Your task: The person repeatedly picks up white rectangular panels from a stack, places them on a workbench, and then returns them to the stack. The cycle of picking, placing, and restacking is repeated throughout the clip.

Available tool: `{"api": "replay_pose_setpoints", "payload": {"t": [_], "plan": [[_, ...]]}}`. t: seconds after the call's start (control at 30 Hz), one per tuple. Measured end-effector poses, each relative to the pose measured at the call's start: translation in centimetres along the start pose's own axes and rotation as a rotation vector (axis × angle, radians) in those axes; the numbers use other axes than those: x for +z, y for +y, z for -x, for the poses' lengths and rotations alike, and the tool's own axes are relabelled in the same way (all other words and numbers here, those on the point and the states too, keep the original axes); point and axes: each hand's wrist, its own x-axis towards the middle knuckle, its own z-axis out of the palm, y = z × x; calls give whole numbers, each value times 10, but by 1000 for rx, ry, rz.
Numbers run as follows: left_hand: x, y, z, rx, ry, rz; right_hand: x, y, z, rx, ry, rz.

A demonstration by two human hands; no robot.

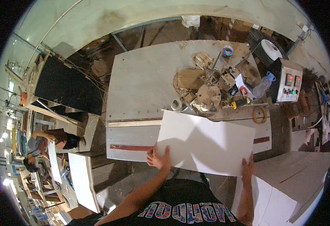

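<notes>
At the flat grey surface [146, 86], a probably light, stiff white rectangular board [206, 145] is being pinched by opposite edges in left hand [159, 157] and right hand [248, 167].

Dim bkgd, glare from lamps [6, 182] far L, soft shadows on wht board [210, 145], edges fisheye-bent.

The person wears a black fabric top [180, 192] with a broad band of large, rounded block lettering [189, 213] running across its front. The letters have pale outlines and are filled with a busy, multicoloured pattern of red, blue and lighter patches. Both the left forearm [144, 190] and the right forearm [246, 196] are bare, as are the left hand [159, 157] and right hand [247, 166]. Where the sleeves end cannot be made out.
</notes>
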Motion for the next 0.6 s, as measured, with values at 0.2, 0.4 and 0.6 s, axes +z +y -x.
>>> {"api": "replay_pose_setpoints", "payload": {"t": [0.2,0.4,0.6], "plan": [[-4,-17,-42,75,139,-3,45,18,11,-88,61,172],[-3,-49,-106,165,176,-48,98,15,50,-42,117,159],[6,-79,-151,166,313,152,149,-15,86,-26,115,-125]]}}
